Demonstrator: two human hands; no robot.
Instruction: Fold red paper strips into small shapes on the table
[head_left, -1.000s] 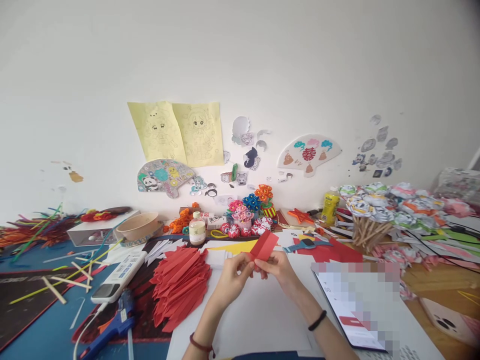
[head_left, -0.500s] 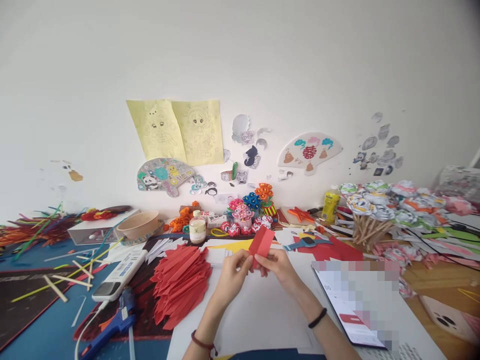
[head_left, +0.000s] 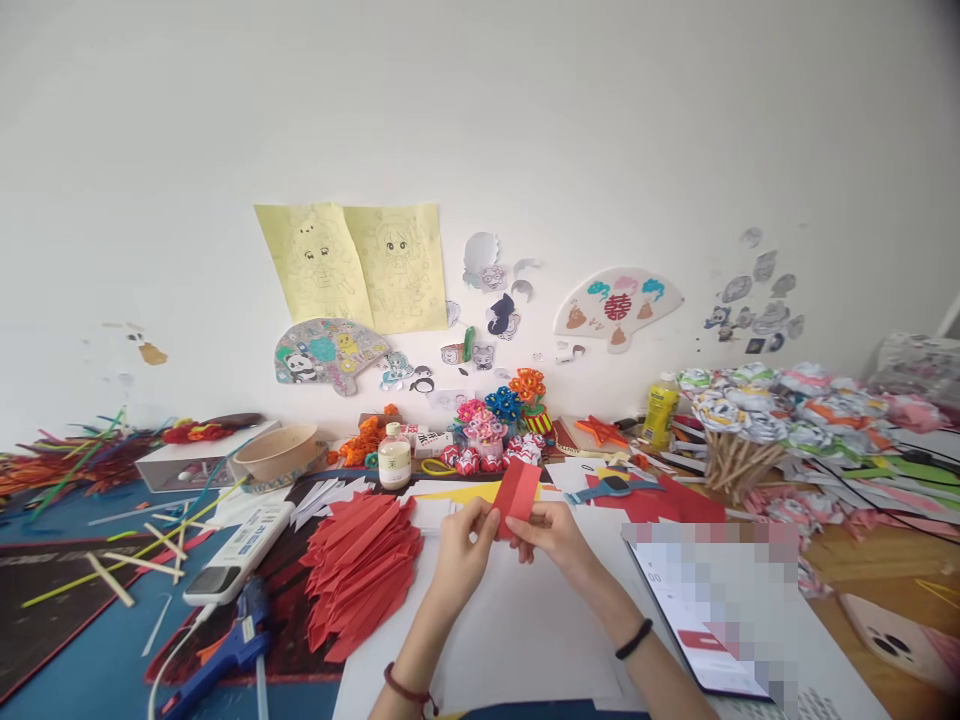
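A small piece of red paper (head_left: 517, 488), creased lengthwise, is held upright between my two hands above white sheets (head_left: 525, 630). My left hand (head_left: 466, 540) pinches its lower left edge between thumb and fingers. On the other side, my right hand (head_left: 551, 533) grips the lower right edge, thumb in front and fingers partly behind the paper. A thick pile of folded red paper strips (head_left: 364, 570) lies just left of my left hand. Beyond the hands, yellow paper (head_left: 454, 491) peeks out from under the white sheets.
A blue glue gun (head_left: 244, 640) and a white power strip (head_left: 240, 553) lie at left. A glass bottle (head_left: 394, 457) stands behind the red pile. To the right are a tablet (head_left: 690, 610), a blue watch (head_left: 616, 484) and a bunch of paper flowers on sticks (head_left: 739, 440).
The red paper is turned a little, so its crease and broad face show more upright. Both hands keep hold of it and have barely shifted.
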